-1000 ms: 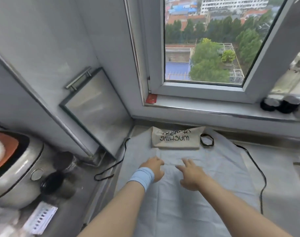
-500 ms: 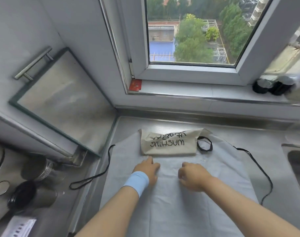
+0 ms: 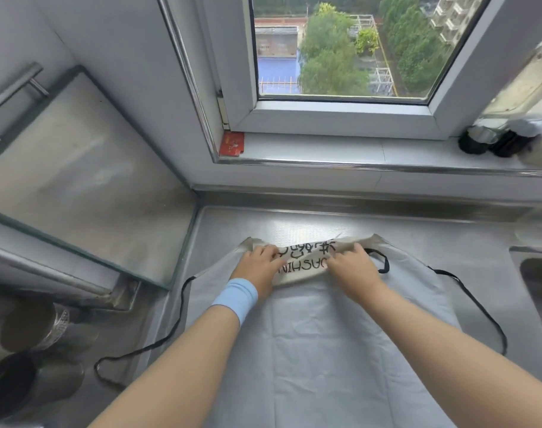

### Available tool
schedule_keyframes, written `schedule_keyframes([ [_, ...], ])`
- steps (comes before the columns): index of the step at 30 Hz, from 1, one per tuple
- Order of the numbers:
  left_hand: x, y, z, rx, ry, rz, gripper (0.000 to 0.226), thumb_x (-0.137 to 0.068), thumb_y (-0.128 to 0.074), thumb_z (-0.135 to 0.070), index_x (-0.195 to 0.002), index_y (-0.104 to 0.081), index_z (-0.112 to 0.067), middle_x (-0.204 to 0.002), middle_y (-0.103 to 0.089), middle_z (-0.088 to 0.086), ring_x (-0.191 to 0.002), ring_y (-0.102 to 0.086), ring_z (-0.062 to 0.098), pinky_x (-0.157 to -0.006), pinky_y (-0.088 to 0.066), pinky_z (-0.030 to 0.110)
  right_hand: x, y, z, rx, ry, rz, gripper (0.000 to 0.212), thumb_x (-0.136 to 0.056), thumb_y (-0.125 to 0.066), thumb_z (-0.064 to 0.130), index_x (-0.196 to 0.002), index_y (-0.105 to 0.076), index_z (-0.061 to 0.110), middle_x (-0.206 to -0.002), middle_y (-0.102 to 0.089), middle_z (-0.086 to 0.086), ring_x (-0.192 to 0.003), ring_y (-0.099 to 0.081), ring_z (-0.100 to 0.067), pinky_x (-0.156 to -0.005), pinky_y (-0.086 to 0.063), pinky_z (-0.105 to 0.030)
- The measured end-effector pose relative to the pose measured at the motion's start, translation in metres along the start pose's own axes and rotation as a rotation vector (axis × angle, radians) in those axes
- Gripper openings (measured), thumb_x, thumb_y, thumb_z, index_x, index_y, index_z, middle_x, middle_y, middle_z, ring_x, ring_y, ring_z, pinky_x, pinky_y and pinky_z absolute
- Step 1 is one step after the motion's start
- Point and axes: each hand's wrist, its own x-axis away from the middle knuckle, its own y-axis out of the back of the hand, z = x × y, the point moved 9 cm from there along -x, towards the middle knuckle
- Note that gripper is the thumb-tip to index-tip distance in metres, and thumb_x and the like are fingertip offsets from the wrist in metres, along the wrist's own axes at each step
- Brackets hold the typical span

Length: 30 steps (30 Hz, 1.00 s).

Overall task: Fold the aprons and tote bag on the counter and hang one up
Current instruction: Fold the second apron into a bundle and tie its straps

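1. Work surface: a stainless-steel counter [image 3: 294, 222] runs below a white-framed window [image 3: 340, 118]. A steel sink [image 3: 538, 282] is let into the counter's right edge.

2. Task items: a pale grey non-woven apron [image 3: 325, 350] lies spread flat across the middle of the counter, from the near edge toward the back edge. Its thin black ties [image 3: 183, 304] trail off to both sides, the left one past the counter's left edge. A cream canvas tote bag with black lettering [image 3: 306, 262] sits on the far end of the apron, close to the counter's back edge. The bag is buckled upward between the hands.

3. Hands: the left hand [image 3: 260, 267], with a light blue wristband [image 3: 235, 299] on its wrist, grips the bag's left end with curled fingers. The right hand [image 3: 353, 268] grips the bag's right end in the same way.

4. Surroundings: a red card [image 3: 231, 144] lies at the left corner of the window sill. Two dark jars [image 3: 479, 143] stand at the sill's right end. Two metal cups [image 3: 32, 329] lie left of the counter.
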Motion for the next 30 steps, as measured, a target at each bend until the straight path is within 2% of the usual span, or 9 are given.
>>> schedule_keyframes([
  [4,-0.018,0.032,0.020,0.122,-0.073,-0.174,0.025,-0.080,-0.057,-0.012,-0.100,-0.069,-0.021,-0.105,-0.065,0.004,-0.101,-0.058,0.032,-0.076,-0.037,0.029,-0.018,0.044,-0.037,-0.115,-0.132,-0.325,0.012,-0.064,-0.072,0.008,-0.067,-0.064,0.017,-0.072,-0.059,-0.004,-0.071,-0.052,-0.028,-0.066,-0.031,-0.035],
  [7,-0.037,0.068,0.061,0.481,0.209,-0.311,0.015,-0.086,-0.051,-0.022,-0.095,-0.062,-0.024,-0.094,-0.067,0.002,-0.091,-0.060,0.031,-0.074,-0.047,0.032,-0.027,0.090,-0.075,-0.170,-0.323,-0.578,0.003,-0.077,-0.067,0.016,-0.075,-0.066,0.015,-0.082,-0.051,-0.011,-0.074,-0.046,-0.030,-0.060,-0.027,-0.035],
  [10,-0.044,0.106,0.086,0.504,0.395,-0.581,0.022,-0.085,-0.060,-0.021,-0.107,-0.062,-0.024,-0.111,-0.062,-0.002,-0.106,-0.055,0.026,-0.087,-0.043,0.038,-0.034,0.105,-0.101,-0.344,-0.578,-0.548,0.017,-0.088,-0.062,0.015,-0.104,-0.059,0.011,-0.088,-0.057,-0.014,-0.068,-0.058,-0.035,-0.053,-0.034,-0.033],
  [13,-0.030,0.115,0.102,0.510,0.533,-0.747,0.021,-0.086,-0.063,-0.020,-0.107,-0.062,-0.021,-0.112,-0.056,0.004,-0.102,-0.053,0.030,-0.081,-0.044,0.040,-0.039,0.094,-0.077,-0.505,-0.475,-0.467,0.019,-0.090,-0.054,0.013,-0.109,-0.054,0.011,-0.081,-0.067,-0.013,-0.066,-0.063,-0.039,-0.054,-0.037,-0.035],
  [16,-0.037,0.085,0.079,0.563,0.302,-0.544,0.013,-0.088,-0.054,-0.017,-0.098,-0.058,-0.023,-0.105,-0.053,0.001,-0.087,-0.058,0.031,-0.069,-0.050,0.040,-0.044,0.053,-0.023,-0.504,-0.197,-0.217,0.025,-0.089,-0.053,0.022,-0.113,-0.056,0.015,-0.107,-0.066,-0.009,-0.098,-0.063,-0.035,-0.074,-0.044,-0.038],
  [18,-0.040,0.046,0.059,0.409,0.204,-0.236,0.021,-0.089,-0.052,-0.024,-0.110,-0.056,-0.028,-0.120,-0.052,-0.003,-0.104,-0.057,0.027,-0.080,-0.048,0.037,-0.048,0.016,-0.003,-0.435,-0.149,-0.029,0.052,-0.089,-0.055,0.032,-0.137,-0.044,0.019,-0.146,-0.043,-0.009,-0.136,-0.040,-0.028,-0.102,-0.034,-0.046],
  [23,-0.032,-0.033,0.062,0.219,0.209,0.329,0.090,-0.082,-0.058,-0.057,-0.151,-0.002,-0.041,-0.161,0.016,-0.006,-0.148,0.012,0.023,-0.116,-0.013,0.055,-0.052,-0.036,-0.028,-0.398,-0.400,0.218,0.062,-0.098,-0.035,0.039,-0.153,-0.013,0.021,-0.164,0.000,-0.012,-0.151,-0.001,-0.028,-0.112,-0.015,-0.062],
  [27,-0.042,-0.038,0.057,0.119,0.208,0.361,0.094,-0.084,-0.048,-0.063,-0.151,0.012,-0.039,-0.157,0.029,-0.003,-0.145,0.026,0.023,-0.116,0.003,0.058,-0.050,-0.008,-0.043,-0.120,-0.432,0.040,0.059,-0.082,-0.048,0.010,-0.140,-0.039,0.010,-0.159,-0.017,-0.024,-0.147,-0.017,-0.039,-0.109,-0.026,-0.057],
  [30,-0.054,-0.027,0.051,0.064,0.251,0.274,0.088,-0.088,-0.046,-0.060,-0.152,0.009,-0.034,-0.159,0.024,0.004,-0.146,0.024,0.025,-0.116,0.008,0.055,-0.039,0.011,0.001,-0.247,-0.286,-0.151,0.051,-0.072,-0.052,0.009,-0.123,-0.057,0.009,-0.150,-0.038,-0.024,-0.137,-0.038,-0.041,-0.094,-0.040,-0.052],
])
